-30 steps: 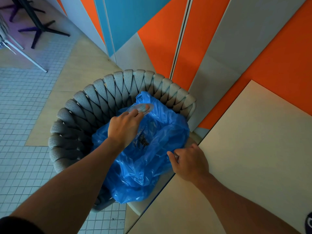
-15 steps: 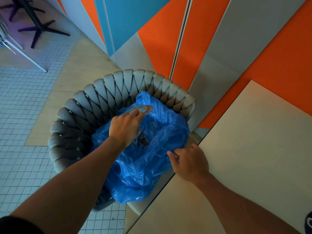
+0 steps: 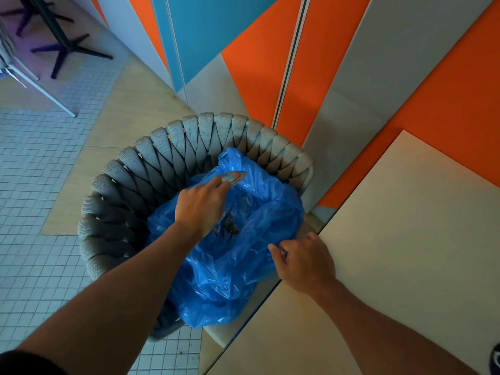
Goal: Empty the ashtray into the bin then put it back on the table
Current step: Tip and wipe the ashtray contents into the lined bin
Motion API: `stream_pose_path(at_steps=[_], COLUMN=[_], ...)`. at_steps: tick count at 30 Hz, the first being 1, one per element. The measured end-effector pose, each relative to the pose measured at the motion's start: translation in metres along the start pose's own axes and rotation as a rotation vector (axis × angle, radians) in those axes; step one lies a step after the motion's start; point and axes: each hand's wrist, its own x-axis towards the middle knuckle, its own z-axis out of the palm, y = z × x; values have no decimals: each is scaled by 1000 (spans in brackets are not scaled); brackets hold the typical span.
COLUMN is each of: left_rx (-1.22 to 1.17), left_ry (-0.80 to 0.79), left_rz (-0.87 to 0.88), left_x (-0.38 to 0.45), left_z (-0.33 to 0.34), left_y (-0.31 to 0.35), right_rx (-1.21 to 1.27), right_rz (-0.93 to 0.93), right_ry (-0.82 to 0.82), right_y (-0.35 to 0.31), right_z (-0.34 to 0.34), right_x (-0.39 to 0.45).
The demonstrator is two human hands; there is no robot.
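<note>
My left hand [image 3: 201, 207] grips a clear glass ashtray [image 3: 234, 176], tipped over the open blue plastic bag [image 3: 259, 212]. Only the ashtray's far rim shows past my fingers. Dark ash [image 3: 230, 228] lies in the fold of the bag below it. The bag sits in a grey woven basket-like seat [image 3: 151, 163]. My right hand [image 3: 304, 259] pinches the bag's near right edge and holds it open, next to the beige table top [image 3: 405, 239].
The beige table's edge [image 3: 270, 293] runs diagonally past the bag on the right. An orange, blue and grey panelled wall [image 3: 297, 63] stands behind the woven seat. Dark table legs [image 3: 67, 47] and a metal leg [image 3: 40, 87] stand on the tiled floor at far left.
My left hand has shifted slightly with the ashtray over the bag. My right hand keeps the same hold on the bag's edge.
</note>
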Motion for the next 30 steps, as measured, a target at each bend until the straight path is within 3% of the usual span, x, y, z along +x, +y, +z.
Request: stream_pose_path(at_steps=[4,7,9,24,30], left_rx=[-201,-476,-594,-1135,-1275], left_ry=[90,96,66,83,47], left_rz=[-353,-703,-841,-1378,-1445], left_x=[5,10,12,8,3], left_z=[7,8,9,17,10], left_y=[1,-3,-8,-18,-12], right_rx=[3,8,4,32,33], right_rz=[-6,-5,-1,12,-9], right_ry=[2,3,1,-4,30], right_y=[0,0,1,1,0], right_z=[0,1,2,0,-1], right_x=[1,0,1,0,0])
